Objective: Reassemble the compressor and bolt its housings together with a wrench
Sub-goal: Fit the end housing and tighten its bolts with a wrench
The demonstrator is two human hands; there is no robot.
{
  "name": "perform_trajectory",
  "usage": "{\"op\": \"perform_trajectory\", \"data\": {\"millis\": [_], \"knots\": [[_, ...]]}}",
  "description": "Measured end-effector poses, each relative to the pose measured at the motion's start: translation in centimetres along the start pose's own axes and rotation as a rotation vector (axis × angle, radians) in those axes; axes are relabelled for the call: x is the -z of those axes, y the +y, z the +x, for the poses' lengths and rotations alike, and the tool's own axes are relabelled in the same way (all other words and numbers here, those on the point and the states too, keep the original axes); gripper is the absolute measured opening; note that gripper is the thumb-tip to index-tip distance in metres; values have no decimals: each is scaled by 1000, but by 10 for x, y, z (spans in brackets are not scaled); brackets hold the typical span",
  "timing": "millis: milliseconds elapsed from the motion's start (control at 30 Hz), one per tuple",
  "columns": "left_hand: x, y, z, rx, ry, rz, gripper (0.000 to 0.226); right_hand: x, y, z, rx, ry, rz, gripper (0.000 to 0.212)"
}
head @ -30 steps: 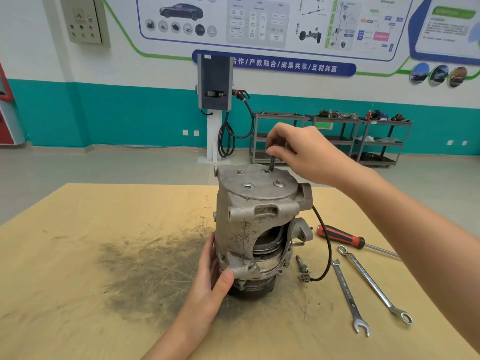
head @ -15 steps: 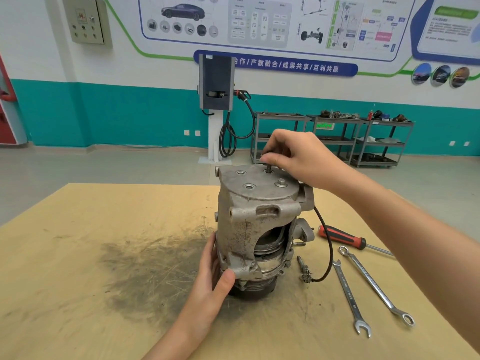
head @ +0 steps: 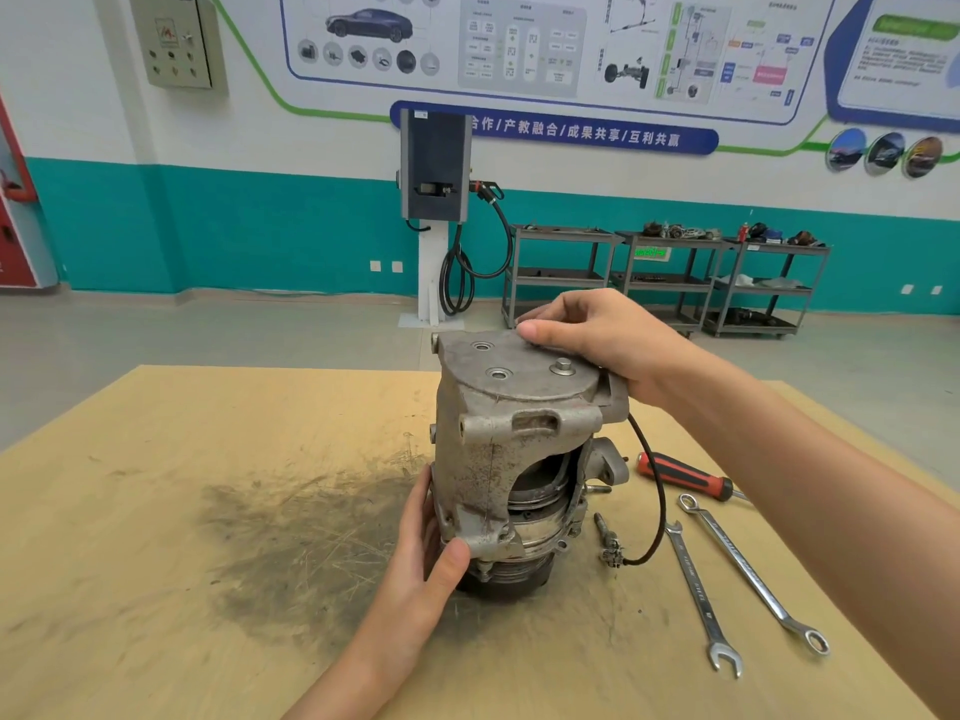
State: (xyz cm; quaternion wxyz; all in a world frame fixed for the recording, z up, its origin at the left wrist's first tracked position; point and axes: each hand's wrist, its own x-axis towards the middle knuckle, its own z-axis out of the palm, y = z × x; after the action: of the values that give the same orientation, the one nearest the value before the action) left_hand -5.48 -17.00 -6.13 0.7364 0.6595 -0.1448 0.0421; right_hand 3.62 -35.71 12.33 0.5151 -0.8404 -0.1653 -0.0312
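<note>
My left hand point(head: 421, 553) grips the compressor point(head: 514, 459) base; my right hand point(head: 597, 340) rests flat on top, wrenches point(head: 698, 595) lying to its right.

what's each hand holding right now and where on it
The left hand holds the compressor by its lower left side. The right hand rests on its top plate; any grip there cannot be told.

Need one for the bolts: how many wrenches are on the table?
2: the shorter wrench beside the longer wrench, right of the compressor.
</note>
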Motion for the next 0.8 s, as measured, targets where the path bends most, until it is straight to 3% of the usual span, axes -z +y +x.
{"op": "perform_trajectory", "data": {"millis": [67,133,200,333,433,533,633,733,800], "knots": [[0,0,0,2,-1,-2,118,2,3,2,-54,-72,105,43],[0,0,0,-4,1,0,118,6,10,2,-85,-176,328,27],[0,-1,1,-7,4,2,118,10,14,1,-96,-204,441,25],[1,-4,2,-14,11,-3,115,7,14,5,-94,-178,481,18],[2,-6,3,-17,15,4,111,5,13,7,-91,-123,473,26],[2,-7,3,-14,16,3,108,6,17,4,-61,-196,511,34],[2,-8,3,-11,21,-3,109,9,20,3,-62,-232,473,27],[3,-8,4,-8,12,2,107,8,15,7,-83,-199,436,19],[3,-8,4,-5,9,3,108,5,13,11,-86,-134,388,26]]}}
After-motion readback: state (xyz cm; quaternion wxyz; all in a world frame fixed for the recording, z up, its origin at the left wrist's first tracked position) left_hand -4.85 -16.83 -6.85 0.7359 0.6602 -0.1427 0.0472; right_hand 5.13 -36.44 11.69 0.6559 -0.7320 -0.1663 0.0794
